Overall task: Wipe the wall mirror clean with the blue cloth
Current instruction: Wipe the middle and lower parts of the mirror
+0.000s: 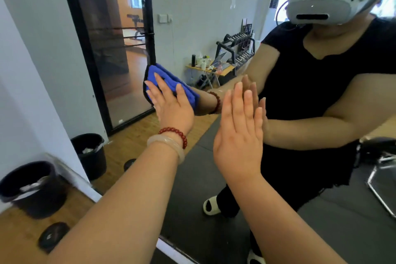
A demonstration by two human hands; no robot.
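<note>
The wall mirror (210, 17) fills most of the head view and reflects the room and a person in a black top with a headset. My left hand (171, 105), with two bracelets on the wrist, presses the folded blue cloth (165, 80) flat against the glass with straight fingers. My right hand (240, 130) lies flat on the mirror to the right of the cloth, fingers straight and together, holding nothing. Both hands meet their own reflections at the glass.
A black bin (32, 188) stands on the wooden floor at the lower left beside the mirror's edge. A small dark round object (53, 237) lies on the floor near it. The mirror's white bottom frame (171, 251) runs diagonally under my arms.
</note>
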